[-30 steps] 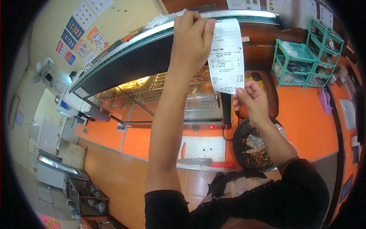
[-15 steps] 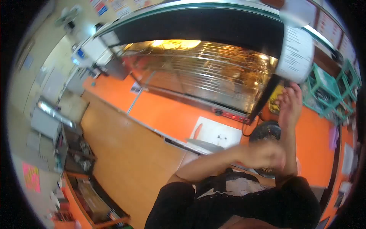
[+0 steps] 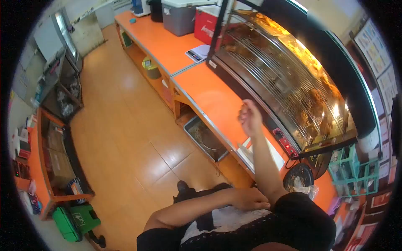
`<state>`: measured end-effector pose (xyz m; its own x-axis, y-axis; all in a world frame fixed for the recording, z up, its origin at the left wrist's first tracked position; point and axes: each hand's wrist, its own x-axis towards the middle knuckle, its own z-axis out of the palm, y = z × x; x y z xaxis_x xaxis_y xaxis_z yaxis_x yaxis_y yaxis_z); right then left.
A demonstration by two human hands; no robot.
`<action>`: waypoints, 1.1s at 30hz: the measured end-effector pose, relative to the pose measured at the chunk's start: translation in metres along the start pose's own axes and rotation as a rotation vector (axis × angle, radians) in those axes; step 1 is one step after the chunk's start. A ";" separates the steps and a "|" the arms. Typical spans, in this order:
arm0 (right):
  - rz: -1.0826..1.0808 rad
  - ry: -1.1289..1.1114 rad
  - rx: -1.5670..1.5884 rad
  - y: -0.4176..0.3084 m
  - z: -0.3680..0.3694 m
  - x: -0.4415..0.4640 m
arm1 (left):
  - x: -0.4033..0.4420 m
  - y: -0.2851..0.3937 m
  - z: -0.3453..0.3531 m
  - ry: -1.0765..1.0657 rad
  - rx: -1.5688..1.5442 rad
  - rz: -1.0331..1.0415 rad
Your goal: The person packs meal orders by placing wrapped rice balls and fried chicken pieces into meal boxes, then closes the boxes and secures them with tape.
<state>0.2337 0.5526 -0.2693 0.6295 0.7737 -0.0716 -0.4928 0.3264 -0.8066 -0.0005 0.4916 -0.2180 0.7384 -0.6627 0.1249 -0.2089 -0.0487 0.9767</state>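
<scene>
My right hand is raised over the orange counter, in front of the glass display warmer. Its fingers are loosely bent and apart, with nothing visible in them. Beneath my right forearm lies a white cutting board, partly covered by the arm. A knife blade shows at the board's left edge. My left hand rests against my right arm near the elbow, fingers fairly flat and nothing seen in them. To the right of that arm sits a black bowl with a clear plastic bag at it.
A white kitchen scale, a red cooler and a grey cooler stand further along the counter. Green plastic baskets are at the right. Below the counter is a dark tray. A green bin stands at lower left.
The view has swung left along the counter. My right hand has moved from beside the hanging white papers to over the counter. My left hand, blurred before, now rests against my right arm.
</scene>
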 end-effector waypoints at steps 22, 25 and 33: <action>1.058 -0.185 -0.614 0.481 0.172 0.289 | -0.418 -0.049 -0.348 0.722 -0.391 -0.274; 0.982 -0.403 -0.748 0.520 0.344 0.389 | -0.507 -0.012 -0.387 0.797 -0.317 -0.201; 0.731 -0.569 -0.766 0.684 0.564 0.493 | -0.746 -0.014 -0.419 1.153 -0.569 -0.120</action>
<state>-0.1320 1.4637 -0.5257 -0.1003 0.8334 -0.5435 -0.0168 -0.5476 -0.8366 -0.2802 1.2996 -0.2517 0.9170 0.3613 -0.1687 -0.0129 0.4497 0.8931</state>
